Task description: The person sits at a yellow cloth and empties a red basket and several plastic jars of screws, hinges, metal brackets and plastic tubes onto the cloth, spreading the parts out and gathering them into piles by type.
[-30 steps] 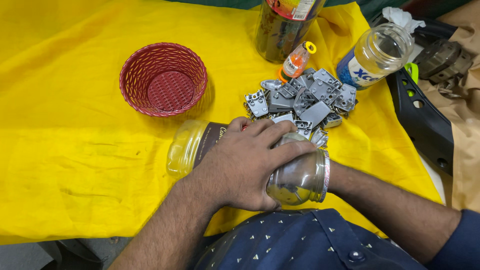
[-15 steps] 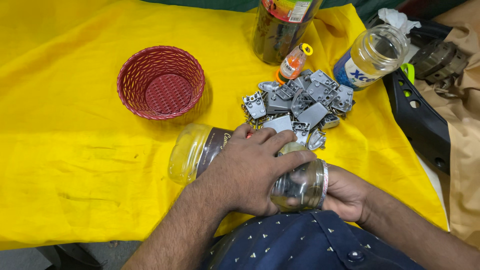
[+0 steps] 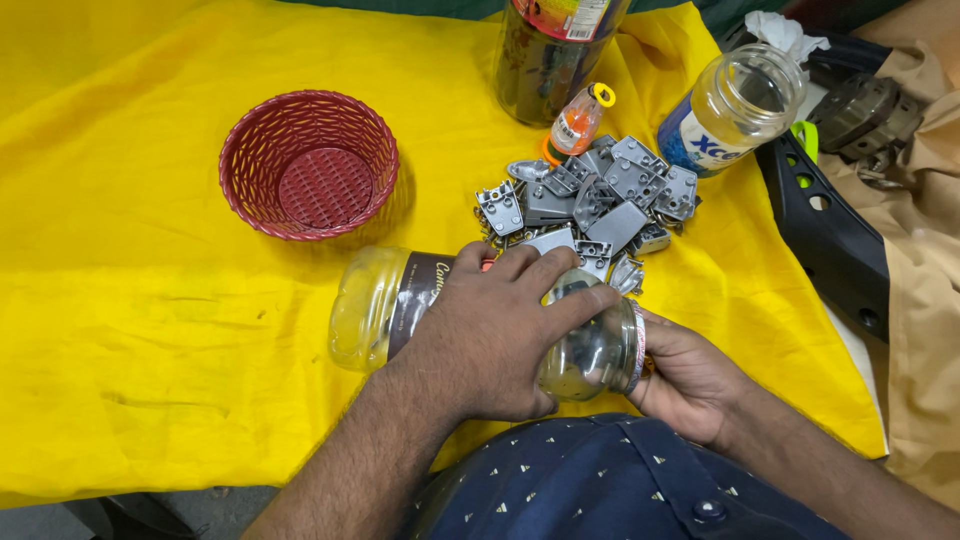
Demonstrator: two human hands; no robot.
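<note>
A: What is seen on the worktop [image 3: 150,330], largest first?

B: A yellow cloth is spread over it; a red basket [image 3: 309,163] is set upright, well apart from the hands.

A: And the clear jar [image 3: 470,315]?

B: It is laid on its side. The left hand [image 3: 495,335] is clasped over it, the right hand [image 3: 685,375] cupped at its mouth. A pile of grey metal plates [image 3: 590,205] is heaped just beyond.

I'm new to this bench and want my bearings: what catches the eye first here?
The bright yellow cloth covering the table, with a red basket at upper left. In the middle lies a heap of grey metal parts. Nearest, the left hand grips a clear jar on its side, the right hand at its mouth.
</note>
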